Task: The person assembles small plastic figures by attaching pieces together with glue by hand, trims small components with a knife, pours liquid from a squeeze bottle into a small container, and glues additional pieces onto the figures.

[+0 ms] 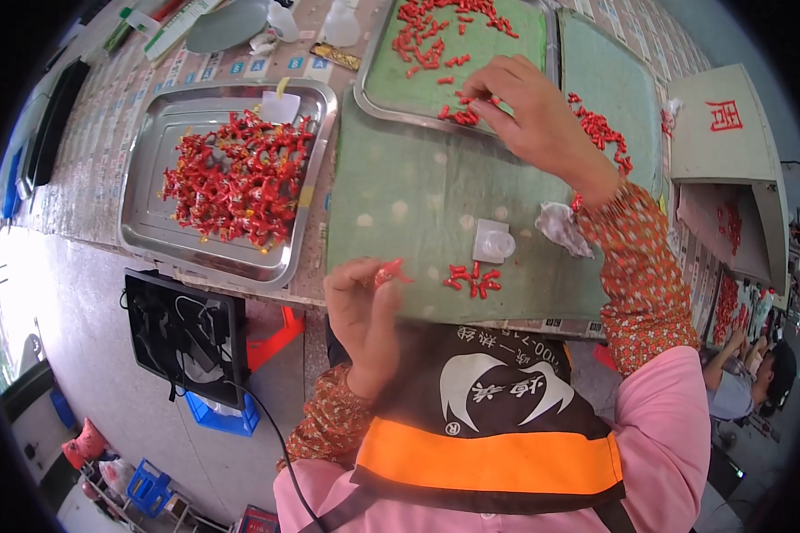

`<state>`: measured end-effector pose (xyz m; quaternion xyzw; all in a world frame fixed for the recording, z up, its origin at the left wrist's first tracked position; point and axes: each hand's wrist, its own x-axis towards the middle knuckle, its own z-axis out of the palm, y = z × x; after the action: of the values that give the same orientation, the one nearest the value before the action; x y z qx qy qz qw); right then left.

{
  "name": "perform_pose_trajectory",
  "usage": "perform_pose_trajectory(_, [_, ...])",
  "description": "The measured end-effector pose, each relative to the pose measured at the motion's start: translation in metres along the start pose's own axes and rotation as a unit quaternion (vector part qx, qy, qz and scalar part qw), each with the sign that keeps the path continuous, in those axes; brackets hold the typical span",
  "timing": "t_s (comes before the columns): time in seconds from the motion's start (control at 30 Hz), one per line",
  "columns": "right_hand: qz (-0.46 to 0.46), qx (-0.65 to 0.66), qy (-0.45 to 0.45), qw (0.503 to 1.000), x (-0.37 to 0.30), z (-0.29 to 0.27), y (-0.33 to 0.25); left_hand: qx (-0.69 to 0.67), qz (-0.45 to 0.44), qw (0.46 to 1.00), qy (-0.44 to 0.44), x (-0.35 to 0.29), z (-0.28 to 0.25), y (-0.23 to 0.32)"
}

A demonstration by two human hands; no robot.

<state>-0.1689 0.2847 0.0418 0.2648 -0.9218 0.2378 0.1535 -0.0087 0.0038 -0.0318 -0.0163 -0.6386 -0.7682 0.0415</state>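
Observation:
My left hand (pixel 357 306) is raised at the near left edge of the green mat (pixel 400 178). It pinches a small red figurine part (pixel 389 272) between thumb and fingertips. Over the near rim of the far metal tray (pixel 378 107), my right hand (pixel 529 111) reaches down, fingers drawn together among small red pieces (pixel 458 115). What its fingertips hold, if anything, is hidden. A little group of red pieces (pixel 476 282) lies on the mat to the right of my left hand. Just beyond them stands a small clear plastic container (pixel 495 242).
To the left, a metal tray (pixel 142 213) holds a heap of red figurines (pixel 240 178). A crumpled white cloth (pixel 562 229) lies near my right forearm. More red pieces (pixel 600 129) lie at the right. White bottles (pixel 340 25) stand at the back. Another person (pixel 742 377) works at far right.

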Motion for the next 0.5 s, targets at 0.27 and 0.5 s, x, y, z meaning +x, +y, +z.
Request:
perform_pose_trajectory(0.27, [0.074, 0.099, -0.041, 0.991, -0.104, -0.036, -0.121, -0.031, -0.033, 0.997, -0.059, -0.010, -0.001, 0.017])
perform_pose_trajectory(0.5, [0.142, 0.055, 0.002, 0.988, -0.134, 0.019, -0.161, -0.058, -0.117, 0.988, -0.081, -0.019, 0.003, 0.033])
